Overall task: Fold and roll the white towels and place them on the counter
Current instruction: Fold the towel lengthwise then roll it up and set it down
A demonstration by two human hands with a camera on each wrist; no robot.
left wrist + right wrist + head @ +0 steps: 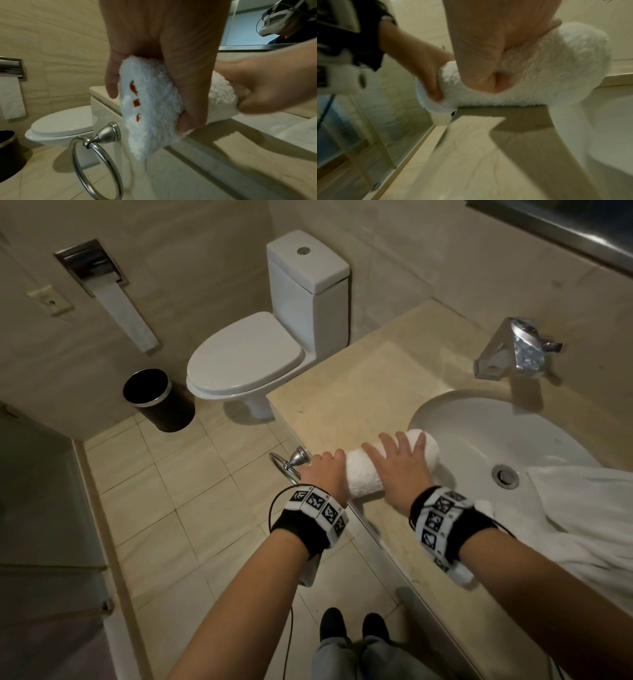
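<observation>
A rolled white towel [359,474] lies on the beige counter [359,385] near its front edge. Its left end hangs past the counter's corner and its right end reaches the sink rim. My left hand [325,462] grips the left end, thumb on one side and fingers on the other. The left wrist view shows that end of the towel [150,128] with small red marks on it. My right hand [394,450] lies over the middle of the roll with fingers spread across the top. In the right wrist view its thumb digs into the near side of the towel [547,67].
A loose white towel [582,508] is draped over the right of the sink [479,426], below the faucet [513,347]. A metal towel ring [291,463] sticks out of the counter's side beside my left hand. Toilet [246,361] and black bin [154,398] stand beyond.
</observation>
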